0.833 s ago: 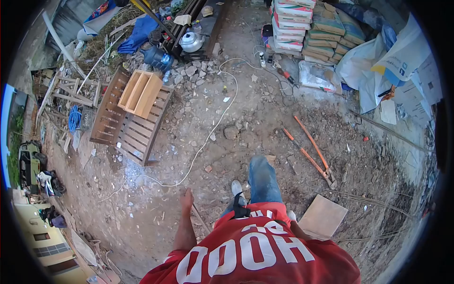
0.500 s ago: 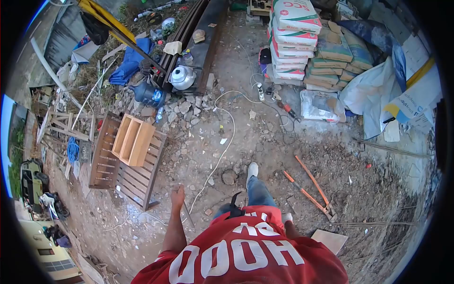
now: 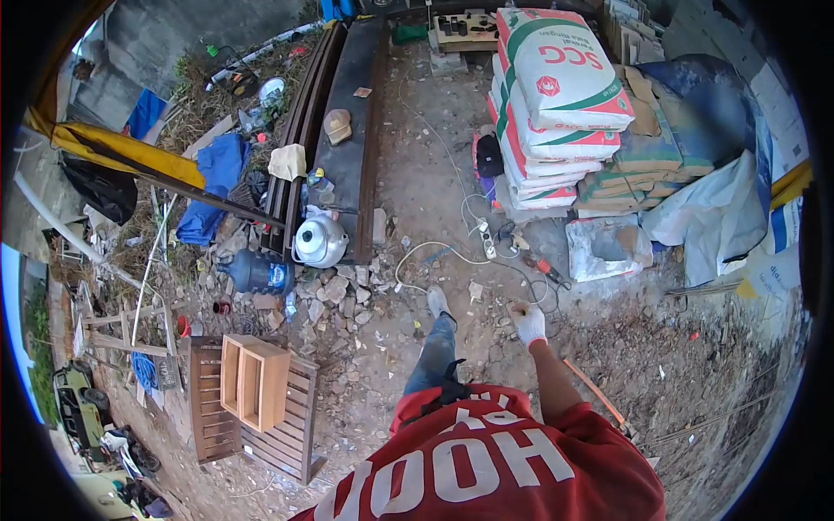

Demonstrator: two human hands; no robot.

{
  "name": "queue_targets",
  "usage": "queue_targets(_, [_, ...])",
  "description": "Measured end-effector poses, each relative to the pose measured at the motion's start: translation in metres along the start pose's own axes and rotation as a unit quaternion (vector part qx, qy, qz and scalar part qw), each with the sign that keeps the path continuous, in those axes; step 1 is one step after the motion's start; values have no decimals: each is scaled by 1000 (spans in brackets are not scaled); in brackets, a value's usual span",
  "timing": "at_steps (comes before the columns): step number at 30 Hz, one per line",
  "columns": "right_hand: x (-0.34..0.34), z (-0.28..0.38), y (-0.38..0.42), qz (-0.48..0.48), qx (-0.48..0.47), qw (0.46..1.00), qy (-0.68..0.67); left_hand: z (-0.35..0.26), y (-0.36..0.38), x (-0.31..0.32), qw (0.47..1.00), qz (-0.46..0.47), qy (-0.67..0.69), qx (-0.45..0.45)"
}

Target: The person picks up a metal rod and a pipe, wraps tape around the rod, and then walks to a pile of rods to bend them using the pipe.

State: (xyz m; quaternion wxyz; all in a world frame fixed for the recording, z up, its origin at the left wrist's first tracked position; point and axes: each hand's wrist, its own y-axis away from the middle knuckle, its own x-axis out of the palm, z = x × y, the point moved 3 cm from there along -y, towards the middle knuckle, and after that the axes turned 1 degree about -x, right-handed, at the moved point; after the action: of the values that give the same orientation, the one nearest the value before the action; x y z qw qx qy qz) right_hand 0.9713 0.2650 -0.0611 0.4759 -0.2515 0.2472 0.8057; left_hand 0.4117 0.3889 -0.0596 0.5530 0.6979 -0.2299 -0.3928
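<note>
My right hand [image 3: 527,323], in a white glove with darker fingertips, is held out ahead of me at the end of my bare forearm. Its fingers look curled together, and I see nothing sticking out of them. Below it on the dirt lies the bolt cutter, with one orange handle [image 3: 594,391] showing beside my forearm; my arm and shirt cover the rest. A red power tool [image 3: 547,270] with a cable lies on the ground a little beyond that hand. My left hand is out of view.
Stacked cement bags [image 3: 565,78] stand ahead on the right. A white power strip [image 3: 486,240] and its cord cross the ground. Rubble [image 3: 334,295], a kettle [image 3: 321,241] and a water jug [image 3: 261,273] lie to the left, near a slatted bench [image 3: 295,417] bearing a wooden shelf box [image 3: 254,382].
I have stepped forward, so the bags and kettle are nearer. My right hand has swung into view. My left hand, with a thin rod beside it earlier, has left view.
</note>
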Motion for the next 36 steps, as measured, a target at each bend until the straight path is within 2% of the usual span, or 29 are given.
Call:
queue_targets(2, [37, -58, -5, 31, 118, 991, 48, -59, -19, -20, 999, -8, 32, -7])
queue_targets(3, [63, -105, 2, 81, 231, 967, 74, -89, -26, -30, 998, -7, 59, -11])
queue_targets(4, [84, -139, 14, 136, 303, 939, 93, -124, -36, -43, 996, -5, 91, -14])
queue_targets(6, [84, -116, 20, 270, 251, 909, 192, -189, -62, -75, 979, 12, 202, -26])
queue_targets(8, [76, -65, 12, 268, 289, 900, 184, -278, -87, -106, 958, 3, 285, 18])
queue_targets(10, [87, -37, -10, 273, 297, 900, 164, -428, -45, -119, 947, -84, 246, 187])
queue_targets(12, [95, -13, -43, 262, 292, 908, 148, -544, -41, -137, 930, -78, 185, 307])
queue_targets(14, [101, 17, -96, 251, 322, 902, 142, -645, -42, -143, 912, -73, 177, 363])
queue_targets(16, [115, 30, -161, 219, 362, 899, 115, -729, -46, -141, 907, -77, 163, 382])
queue_targets(18, [138, 14, -234, 193, 366, 904, 107, -792, -67, -135, 911, -71, 123, 388])
queue_targets(20, [159, 0, -321, 170, 388, 899, 110, -845, -87, -120, 921, -78, 78, 373])
queue_targets(21, [159, 9, -367, 127, 418, 896, 83, -866, -83, -107, 931, -58, 98, 347])
queue_targets(22, [161, 24, -411, 134, 429, 890, 76, -866, -115, -112, 940, -35, 120, 319])
queue_targets(23, [174, 52, -458, 120, 419, 900, -8, -874, -117, -123, 956, -15, 87, 281])
queue_targets(24, [176, 79, -515, 89, 401, 907, -87, -881, -127, -129, 975, -11, 48, 218])
queue_targets(25, [168, 116, -566, 45, 365, 910, -190, -900, -101, -121, 984, 2, 47, 171])
queue_targets(26, [162, 146, -626, 36, 281, 940, -187, -924, -83, -116, 982, -23, -24, 185])
queue_targets(28, [118, 241, -718, 9, 196, 951, -238, -956, -76, -111, 981, -22, -105, 161])
queue_targets(30, [114, 273, -787, 17, 177, 958, -226, -984, -91, -111, 982, -17, -141, 123])
queue_targets(32, [118, 278, -841, 26, 153, 963, -219, -1026, -110, -106, 983, -17, -154, 101])
queue_targets(35, [132, 252, -896, -51, 184, 958, -215, -1122, -140, -97, 983, -29, -151, 98])
queue_targets(36, [135, 239, -904, -81, 205, 960, -171, -1158, -151, -96, 984, -37, -142, 105])
